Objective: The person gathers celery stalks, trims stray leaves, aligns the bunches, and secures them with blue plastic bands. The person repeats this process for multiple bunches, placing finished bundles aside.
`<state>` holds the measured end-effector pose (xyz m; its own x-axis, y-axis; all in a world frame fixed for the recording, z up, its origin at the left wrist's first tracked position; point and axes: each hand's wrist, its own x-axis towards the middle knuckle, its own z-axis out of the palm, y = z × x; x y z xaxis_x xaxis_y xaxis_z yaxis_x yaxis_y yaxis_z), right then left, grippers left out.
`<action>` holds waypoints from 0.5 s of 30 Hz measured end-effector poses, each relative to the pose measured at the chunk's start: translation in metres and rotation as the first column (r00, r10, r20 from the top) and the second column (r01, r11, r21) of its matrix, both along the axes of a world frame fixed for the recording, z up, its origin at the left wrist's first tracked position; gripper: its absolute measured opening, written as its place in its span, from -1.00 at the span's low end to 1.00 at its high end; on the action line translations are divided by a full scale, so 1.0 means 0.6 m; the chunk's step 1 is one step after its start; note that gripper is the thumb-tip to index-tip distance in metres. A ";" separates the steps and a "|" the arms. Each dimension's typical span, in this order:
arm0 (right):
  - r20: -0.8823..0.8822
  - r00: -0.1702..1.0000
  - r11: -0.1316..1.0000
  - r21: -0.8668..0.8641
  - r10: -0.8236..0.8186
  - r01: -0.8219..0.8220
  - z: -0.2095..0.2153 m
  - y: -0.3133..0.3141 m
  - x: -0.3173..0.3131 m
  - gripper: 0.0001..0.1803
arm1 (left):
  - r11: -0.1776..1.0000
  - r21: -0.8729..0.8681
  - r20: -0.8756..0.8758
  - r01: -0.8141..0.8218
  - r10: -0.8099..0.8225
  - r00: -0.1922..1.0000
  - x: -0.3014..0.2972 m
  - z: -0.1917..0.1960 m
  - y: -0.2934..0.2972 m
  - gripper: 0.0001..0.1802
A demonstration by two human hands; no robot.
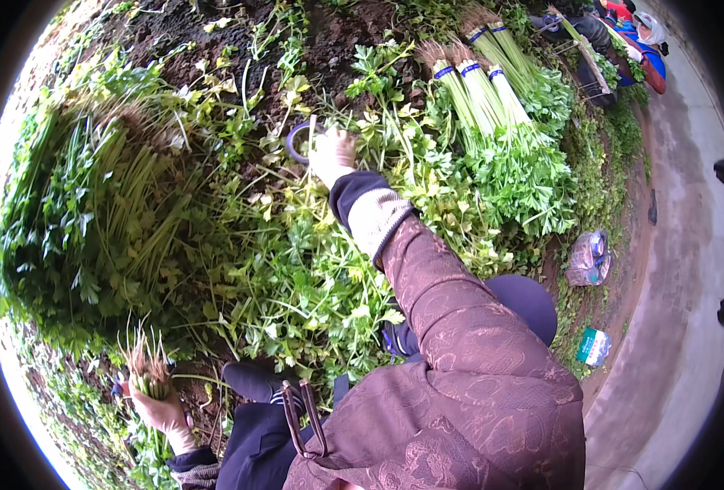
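My left hand (162, 410), low at the left, is closed round a bunch of celery (153, 385) with its stringy roots pointing up. The leafy end hangs below the hand, partly hidden. Stretched forward, my right hand (334, 153) is at the right side of a purple ring, a roll of tape (291, 144). Its fingers seem closed on the ring's edge, though they are partly hidden among leaves. Cut leaves and yellowed stalks (321, 253) lie under and around that hand.
A big heap of loose celery (92, 220) lies at the left. Several celery bundles bound with blue bands (480, 98) lie at the far right. Plastic bottles (590, 257) and a green-and-white package (594, 347) sit beside the concrete path (664, 269). Another person (643, 49) is at the top right.
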<state>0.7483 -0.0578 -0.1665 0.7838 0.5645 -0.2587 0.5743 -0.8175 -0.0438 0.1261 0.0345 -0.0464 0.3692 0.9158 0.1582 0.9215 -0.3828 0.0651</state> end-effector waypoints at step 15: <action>0.003 0.980 0.811 0.561 0.197 -0.165 -0.060 0.002 0.040 -0.87 | 0.958 0.180 -0.018 0.225 -0.225 0.974 0.031 0.020 0.002 -0.16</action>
